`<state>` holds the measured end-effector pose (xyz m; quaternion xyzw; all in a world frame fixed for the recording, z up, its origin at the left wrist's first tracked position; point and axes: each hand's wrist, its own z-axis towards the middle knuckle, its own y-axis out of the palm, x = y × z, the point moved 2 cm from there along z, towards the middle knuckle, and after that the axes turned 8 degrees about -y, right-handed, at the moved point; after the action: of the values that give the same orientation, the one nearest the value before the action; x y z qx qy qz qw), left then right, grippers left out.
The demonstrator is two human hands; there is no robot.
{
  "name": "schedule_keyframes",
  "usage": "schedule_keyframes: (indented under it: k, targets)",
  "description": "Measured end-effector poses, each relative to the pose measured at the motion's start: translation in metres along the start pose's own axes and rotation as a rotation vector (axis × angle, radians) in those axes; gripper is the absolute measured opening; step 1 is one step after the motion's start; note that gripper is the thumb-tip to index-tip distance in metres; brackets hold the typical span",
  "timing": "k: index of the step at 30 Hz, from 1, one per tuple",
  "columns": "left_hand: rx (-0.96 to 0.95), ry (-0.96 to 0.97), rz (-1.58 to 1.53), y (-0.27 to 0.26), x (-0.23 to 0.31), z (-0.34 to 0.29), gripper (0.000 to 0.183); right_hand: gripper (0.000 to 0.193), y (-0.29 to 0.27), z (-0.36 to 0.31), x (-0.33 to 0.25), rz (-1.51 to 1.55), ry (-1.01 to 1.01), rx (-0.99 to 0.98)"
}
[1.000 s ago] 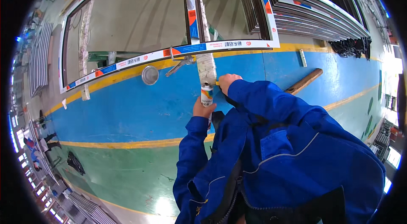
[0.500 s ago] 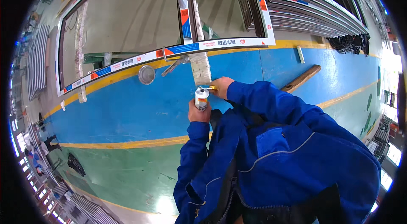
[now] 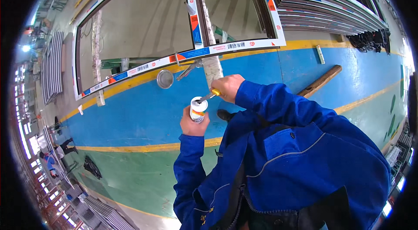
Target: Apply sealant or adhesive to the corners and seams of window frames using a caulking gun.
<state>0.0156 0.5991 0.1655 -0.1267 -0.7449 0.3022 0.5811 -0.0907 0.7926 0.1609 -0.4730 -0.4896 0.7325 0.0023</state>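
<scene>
My left hand (image 3: 194, 126) is wrapped round a white cylindrical container (image 3: 199, 115) with an orange patch on its side. The container's top faces up and shows a dark spot. In my closed right hand (image 3: 227, 87) is a yellow-handled tool (image 3: 216, 92), its grey metal end reaching the container's top. Whether that end goes inside or rests on the rim, I cannot tell. Beyond my hands lies a large window frame (image 3: 161, 63) with printed protective film, resting on pale supports (image 3: 213, 68). A round metal dish (image 3: 165, 79) sits near the frame's close edge.
Several frames (image 3: 331, 16) are stacked at the far right, beside a black heap (image 3: 370, 40). A wooden beam (image 3: 320, 81) and a white tube (image 3: 320, 54) lie on the blue floor (image 3: 130, 117). Striped profiles (image 3: 53, 69) stand at the left. Another person (image 3: 50, 160) is far off at lower left.
The container in my left hand has moved left and slightly nearer to me. The tool's metal end has tilted down to the left at its top. My view has shifted slightly.
</scene>
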Motion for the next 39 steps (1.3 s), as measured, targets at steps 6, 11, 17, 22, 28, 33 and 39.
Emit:
schedule_keyframes:
  k: [6,11,17,22,28,33,39]
  targets:
    - [-0.367,-0.128,-0.302,-0.027,-0.010,-0.005,0.045,0.022,0.004,0.007,-0.020,0.077,-0.066,-0.015]
    - [-0.624,-0.321,-0.525,-0.047,-0.010,-0.020,0.038,0.013,0.009,0.020,-0.046,0.188,-0.189,-0.004]
    - [-0.349,-0.406,-0.463,-0.065,-0.042,-0.047,0.031,0.016,0.055,0.032,-0.033,0.006,0.008,-0.178]
    - [-0.365,-0.284,-0.433,-0.076,-0.042,-0.065,0.043,0.020,0.070,0.027,-0.037,0.044,0.182,-0.143]
    - [0.240,-0.163,-0.217,-0.090,-0.058,-0.071,0.044,0.023,0.045,0.032,-0.095,0.254,0.040,-0.049]
    - [0.380,-0.198,0.053,-0.103,-0.048,-0.074,0.050,0.022,0.039,0.041,-0.120,0.431,0.050,-0.061]
    - [0.381,-0.087,0.392,-0.109,-0.039,-0.077,0.056,0.017,0.026,0.062,-0.137,0.739,0.074,-0.157]
